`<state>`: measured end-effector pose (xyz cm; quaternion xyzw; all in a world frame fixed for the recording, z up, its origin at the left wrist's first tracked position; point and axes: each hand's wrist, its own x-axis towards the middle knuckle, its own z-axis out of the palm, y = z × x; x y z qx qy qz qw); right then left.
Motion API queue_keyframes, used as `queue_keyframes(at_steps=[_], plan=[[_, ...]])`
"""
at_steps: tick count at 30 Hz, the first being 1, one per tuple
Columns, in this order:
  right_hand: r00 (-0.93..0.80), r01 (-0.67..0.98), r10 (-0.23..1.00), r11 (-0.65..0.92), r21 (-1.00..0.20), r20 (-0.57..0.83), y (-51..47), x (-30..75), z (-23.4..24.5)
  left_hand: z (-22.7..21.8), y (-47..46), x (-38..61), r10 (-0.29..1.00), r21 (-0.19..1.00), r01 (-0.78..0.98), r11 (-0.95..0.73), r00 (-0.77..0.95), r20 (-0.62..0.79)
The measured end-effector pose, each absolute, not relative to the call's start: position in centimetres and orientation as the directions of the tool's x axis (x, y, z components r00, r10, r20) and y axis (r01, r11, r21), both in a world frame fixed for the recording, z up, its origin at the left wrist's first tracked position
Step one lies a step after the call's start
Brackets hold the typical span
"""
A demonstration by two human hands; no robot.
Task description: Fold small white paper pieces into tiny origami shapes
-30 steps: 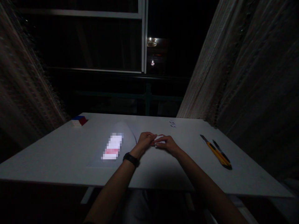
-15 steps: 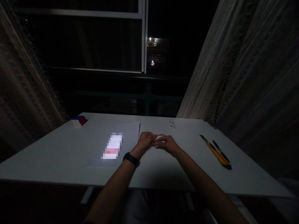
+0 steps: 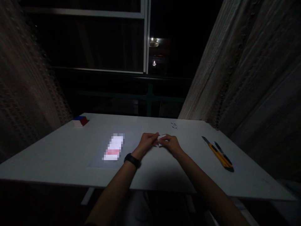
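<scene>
A small piece of white paper point(image 3: 161, 137) is pinched between my two hands just above the white table point(image 3: 188, 175). My left hand point(image 3: 148, 141), with a black band on its wrist, grips the paper's left side with fingertips pressed together. On the other side my right hand point(image 3: 172, 145) has thumb and fingers closed on the paper, covering part of it. Left of my hands, a lit phone point(image 3: 113, 147) with a blurred screen lies on a sheet of white paper point(image 3: 95, 163).
To the right lie a yellow utility knife point(image 3: 219, 157) and a dark pen point(image 3: 222, 150). Small pieces with dark marks point(image 3: 174, 126) rest near the back edge. A blue, red and white cube point(image 3: 80, 121) sits at the far left. Curtains point(image 3: 207, 62) hang on both sides.
My right hand's fingers have shifted slightly on the small paper, and more of its upper edge shows. The raised right edge of the large sheet now appears flatter.
</scene>
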<state>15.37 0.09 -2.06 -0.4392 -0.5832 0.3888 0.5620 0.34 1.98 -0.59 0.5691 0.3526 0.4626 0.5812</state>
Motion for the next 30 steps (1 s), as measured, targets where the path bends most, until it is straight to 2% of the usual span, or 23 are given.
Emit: queue_keyframes(at_steps=[5, 13, 19, 24, 27, 30], plan=[[0.059, 0.188, 0.927, 0.354, -0.916, 0.370, 0.52, 15.72, -2.23, -0.43, 1.91, 0.26, 0.938, 0.988, -0.097, -0.118, 0.316, 0.143], [0.097, 0.161, 0.944, 0.298, -0.941, 0.316, 0.11, 15.00, -1.39, -0.02, 1.59, 0.51, 0.945, 0.961, 0.007, -0.278, 0.180, 0.272], [0.071, 0.148, 0.957, 0.267, -0.952, 0.280, 0.17, 14.93, -1.57, 0.01, 1.61, 0.36, 0.917, 0.917, 0.116, -0.381, 0.177, 0.358], [0.066, 0.169, 0.920, 0.372, -0.913, 0.387, 0.32, 15.07, -1.77, -0.17, 1.81, 0.36, 0.917, 0.912, 0.141, -0.385, 0.171, 0.361], [0.075, 0.142, 0.922, 0.367, -0.919, 0.379, 0.35, 15.02, -1.80, -0.34, 1.87, 0.46, 0.927, 0.920, 0.140, -0.365, 0.151, 0.345], [0.105, 0.193, 0.914, 0.367, -0.910, 0.391, 0.32, 14.93, -1.79, -0.54, 1.92, 0.49, 0.926, 0.920, 0.137, -0.368, 0.138, 0.350]])
